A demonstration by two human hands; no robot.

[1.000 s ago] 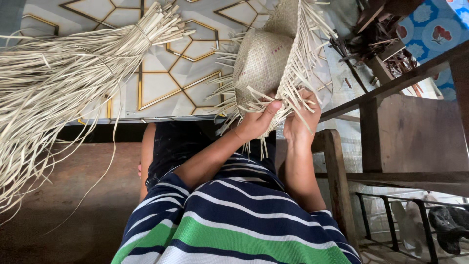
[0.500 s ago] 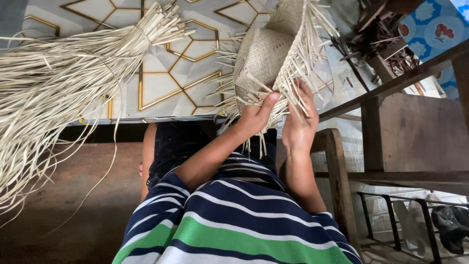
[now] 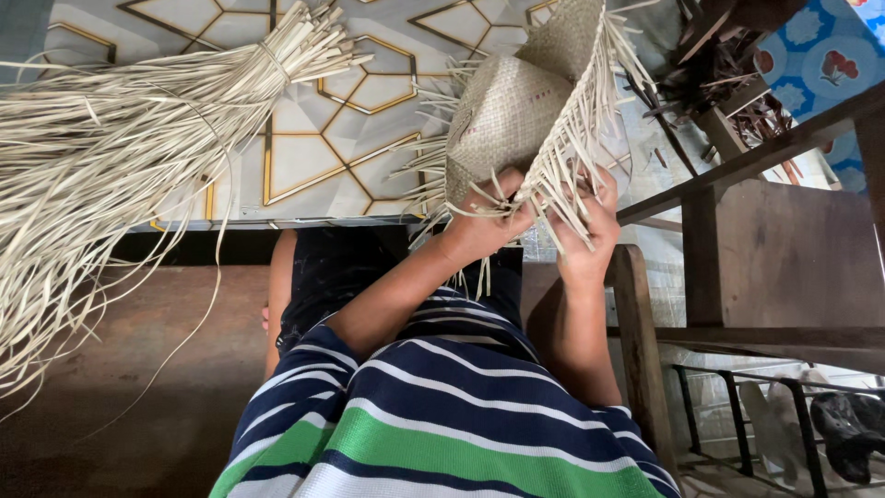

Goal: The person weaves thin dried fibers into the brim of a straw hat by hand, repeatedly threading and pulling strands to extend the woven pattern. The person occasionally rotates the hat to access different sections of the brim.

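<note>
A half-woven straw hat [image 3: 516,111] with many loose pale strips sticking out of its edge is held up in front of me. My left hand [image 3: 481,221] grips the hat's lower edge, fingers among the loose strips. My right hand [image 3: 585,231] holds the edge just to the right, fingers threaded between the hanging strips. Both forearms rise from my striped navy, white and green shirt [image 3: 442,415].
A big tied bundle of pale straw strips [image 3: 120,166] lies on the left over a patterned floor mat [image 3: 369,101]. I sit on a dark wooden bench [image 3: 129,369]. A wooden frame [image 3: 774,267] and a metal rack [image 3: 765,415] stand on the right.
The hat has shifted slightly up and right. My right hand's fingers have moved further into the loose strips at the edge.
</note>
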